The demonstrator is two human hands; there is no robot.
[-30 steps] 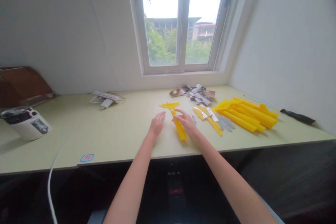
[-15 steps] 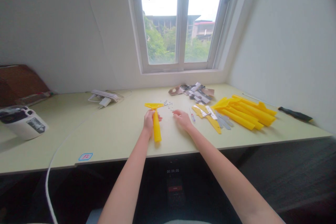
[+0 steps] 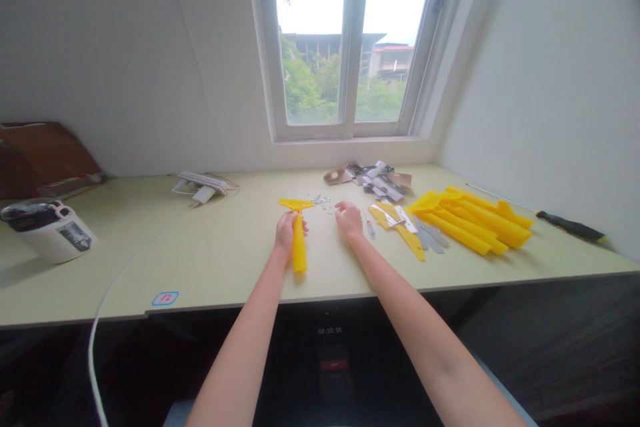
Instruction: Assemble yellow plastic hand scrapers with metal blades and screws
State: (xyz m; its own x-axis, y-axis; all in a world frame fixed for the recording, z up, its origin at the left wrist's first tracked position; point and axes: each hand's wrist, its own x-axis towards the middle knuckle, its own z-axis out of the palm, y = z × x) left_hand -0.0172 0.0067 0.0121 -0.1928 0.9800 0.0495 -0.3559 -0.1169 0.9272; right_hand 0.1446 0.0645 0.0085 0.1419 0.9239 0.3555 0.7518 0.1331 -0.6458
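My left hand [image 3: 287, 233] is wrapped around the handle of a yellow plastic scraper [image 3: 299, 250], which lies on the pale green tabletop [image 3: 225, 267] with its wide blade [image 3: 295, 203] pointing away from me. A little scatter of tiny metal screws [image 3: 321, 203] sits between the blade and my right hand [image 3: 349, 220]. That hand rests just beyond the scatter's near right side, its fingers drawn together, and nothing shows in them. A small screwdriver [image 3: 369, 224] lies just to its right.
To the right lie flat yellow pieces [image 3: 395, 227] and a heap of yellow scrapers [image 3: 470, 221]. Torn packaging [image 3: 373, 180] sits at the back, a black-handled tool [image 3: 570, 227] far right. A white power strip [image 3: 203, 187], white appliance [image 3: 50, 230] and cable [image 3: 95, 360] are left.
My left hand has closed on the scraper and shifted it left, uncovering the screws. My right hand has drawn back off the scraper, and its fingers have curled together.
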